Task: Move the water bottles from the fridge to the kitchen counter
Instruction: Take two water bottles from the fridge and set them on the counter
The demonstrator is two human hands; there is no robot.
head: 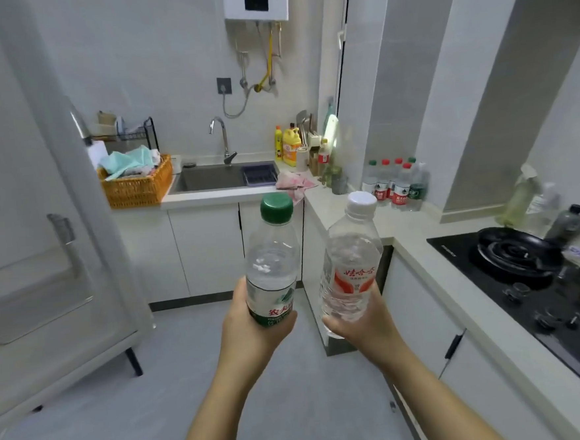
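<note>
My left hand (251, 329) grips the lower part of a clear water bottle with a green cap (272, 255), held upright over the floor. Beside it, my right hand (358, 328) grips the base of a clear bottle with a white cap and a red-and-white label (350, 263), tilted slightly right. Several water bottles with red and green caps (396, 185) stand together on the kitchen counter (343, 212) by the wall at the right. The white fridge (42, 237) fills the left side, with its door swung out.
A sink (210, 179) with a tap sits at the back, a wicker basket (138, 185) to its left and yellow detergent bottles (290, 146) to its right. A black gas hob (525, 272) with a pan lies on the right counter. The grey floor runs between.
</note>
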